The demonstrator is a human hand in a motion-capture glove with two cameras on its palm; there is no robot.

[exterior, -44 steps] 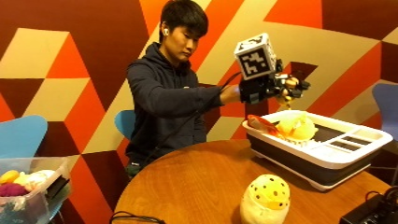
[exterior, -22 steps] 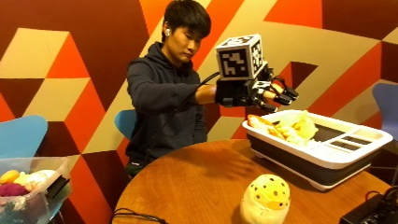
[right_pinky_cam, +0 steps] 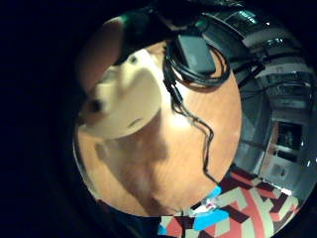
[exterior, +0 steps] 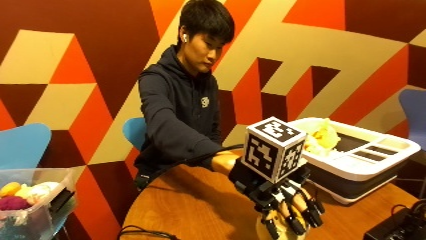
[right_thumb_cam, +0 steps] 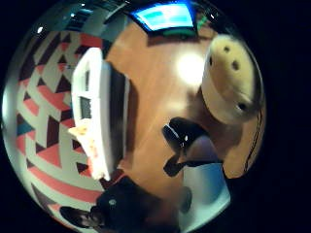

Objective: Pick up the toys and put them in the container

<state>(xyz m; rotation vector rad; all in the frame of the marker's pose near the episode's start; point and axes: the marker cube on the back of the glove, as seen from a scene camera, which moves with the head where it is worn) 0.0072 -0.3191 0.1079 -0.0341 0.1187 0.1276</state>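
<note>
Holding yellow toys [exterior: 324,136]: white container [exterior: 373,162]

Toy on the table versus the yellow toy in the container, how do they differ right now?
The toy on the table sits on bare wood under the gloved right hand; the yellow toy in the container lies apart from that hand. The table toy is pale cream with dark spots; the other is brighter yellow. Both are yellowish.

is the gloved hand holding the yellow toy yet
No: in the outside view the gloved right hand hangs with fingers spread just above the yellow toy on the table, with no grip on it.
</note>
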